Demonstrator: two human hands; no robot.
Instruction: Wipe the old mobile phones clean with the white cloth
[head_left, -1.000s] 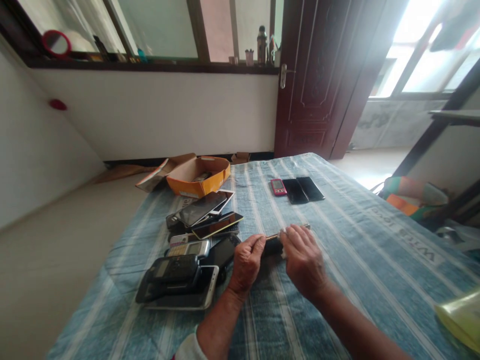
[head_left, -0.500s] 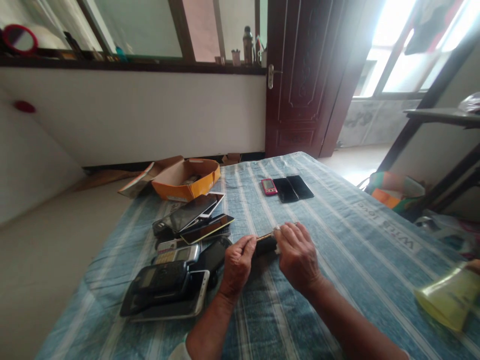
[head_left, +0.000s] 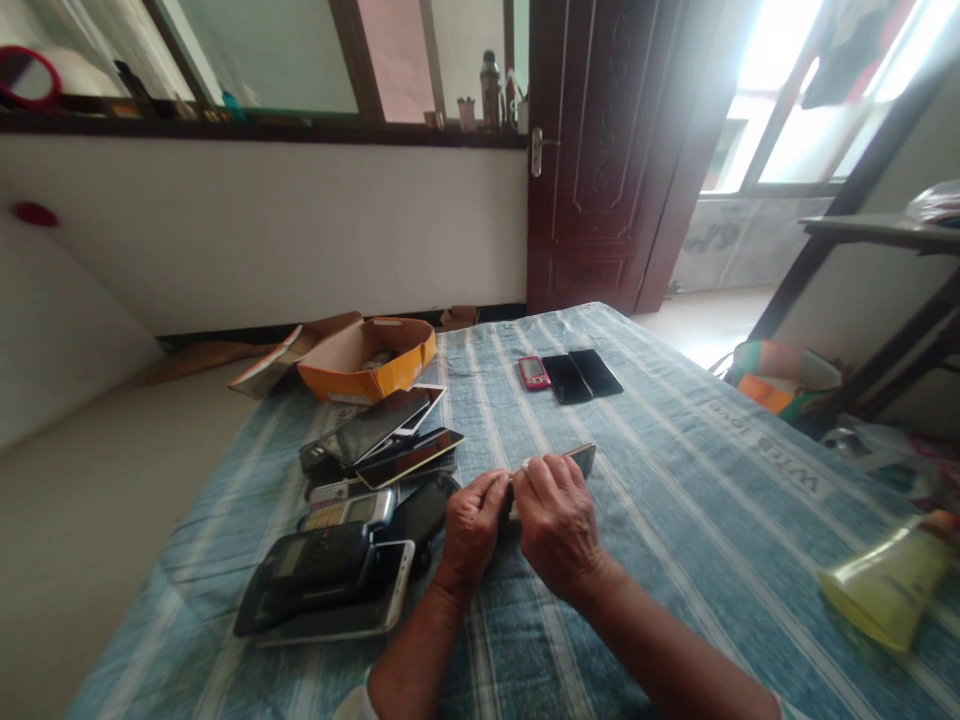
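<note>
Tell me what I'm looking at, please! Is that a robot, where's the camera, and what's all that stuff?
No robot here: those are a person's own two bare hands. The camera sits on the person's head, looking forward and down, so you see almost what they see.

The left hand pinches one end of a thin, flat, greyish phone-like slab. The right hand holds a bit of crumpled white material against it; fingers hide most of both.

On the blue striped cloth, a messy pile of mostly dark phones and gadgets lies to the left, with an open orange cardboard box behind. Farther ahead are a small pinkish-red phone and two flat black phones.
</note>
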